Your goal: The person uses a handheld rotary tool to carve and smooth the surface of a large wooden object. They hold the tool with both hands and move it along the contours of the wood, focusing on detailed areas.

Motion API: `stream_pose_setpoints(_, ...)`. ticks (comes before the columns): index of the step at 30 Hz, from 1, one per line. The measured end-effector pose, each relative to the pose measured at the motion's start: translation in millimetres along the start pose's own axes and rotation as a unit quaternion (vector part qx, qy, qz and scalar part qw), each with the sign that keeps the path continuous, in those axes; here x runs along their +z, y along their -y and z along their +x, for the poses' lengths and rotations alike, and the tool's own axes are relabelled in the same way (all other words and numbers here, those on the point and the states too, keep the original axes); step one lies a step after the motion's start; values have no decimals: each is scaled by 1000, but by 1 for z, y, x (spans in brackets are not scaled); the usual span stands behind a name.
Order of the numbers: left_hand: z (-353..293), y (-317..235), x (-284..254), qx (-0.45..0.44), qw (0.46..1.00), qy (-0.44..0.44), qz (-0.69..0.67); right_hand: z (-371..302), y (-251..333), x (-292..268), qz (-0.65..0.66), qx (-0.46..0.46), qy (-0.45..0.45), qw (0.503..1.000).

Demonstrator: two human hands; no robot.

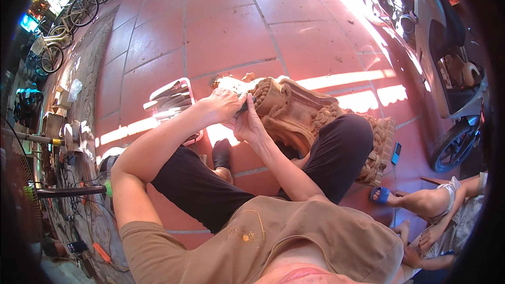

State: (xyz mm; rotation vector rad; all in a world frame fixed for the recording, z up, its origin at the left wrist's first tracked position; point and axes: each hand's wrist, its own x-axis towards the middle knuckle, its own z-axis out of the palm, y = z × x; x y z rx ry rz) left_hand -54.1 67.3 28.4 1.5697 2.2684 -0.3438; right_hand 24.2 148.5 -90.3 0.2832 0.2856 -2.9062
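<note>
A large carved wooden piece [286, 118], brown with scrolls and beaded relief, lies on the tiles between and past my knees. Both my hands meet at its left end. My left hand [225, 104] is closed, its fingers bent over a small dark piece [243, 102] whose kind I cannot make out. Fingers of my right hand [247, 124] pinch at that same piece from the near side, next to the beaded edge of the carving. Left of my hands lies a pale-rimmed tray [188, 82] with several long, dark-and-light hand tools [171, 100].
Red floor tiles [226, 31] stretch ahead. A motorbike [442, 73] stands at right, with a mobile phone [396, 153] on the floor near it. Another person's leg [421, 200] and hands are at lower right. Bicycles [84, 10], a fan [21, 179] and cables line the left.
</note>
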Motion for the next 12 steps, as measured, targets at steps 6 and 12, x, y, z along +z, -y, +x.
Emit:
stream_pose_setpoints(6,-2,3,7,-2,1000,-4,22,3,-4,-3,-4,-5,-18,1000)
stream_pose_setpoints(12,-3,2,7,-45,997,61,18,12,-4,-27,-40,-17,-26,999)
